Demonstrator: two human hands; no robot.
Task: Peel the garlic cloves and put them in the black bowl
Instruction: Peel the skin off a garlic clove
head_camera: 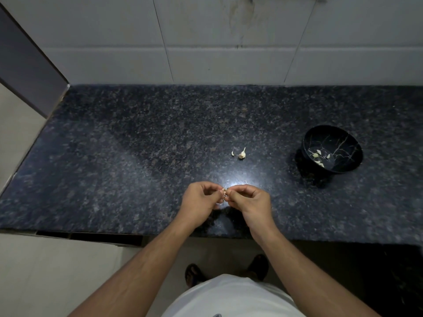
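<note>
My left hand (201, 199) and my right hand (248, 199) meet over the front of the dark granite counter (137, 156). Between their fingertips they pinch one small garlic cloves piece (224, 191), mostly hidden by the fingers. Further back on the counter lie the remains of a garlic bulb (242, 153) and a small loose clove or bit of skin (233, 153). The black bowl (353, 145) with pale vein lines stands at the right and holds several peeled cloves (319, 157).
A white tiled wall (229, 42) rises behind the counter. A dark panel (27, 65) closes the left end. The counter's front edge runs just under my wrists, with the floor and my sandalled feet (194, 273) below.
</note>
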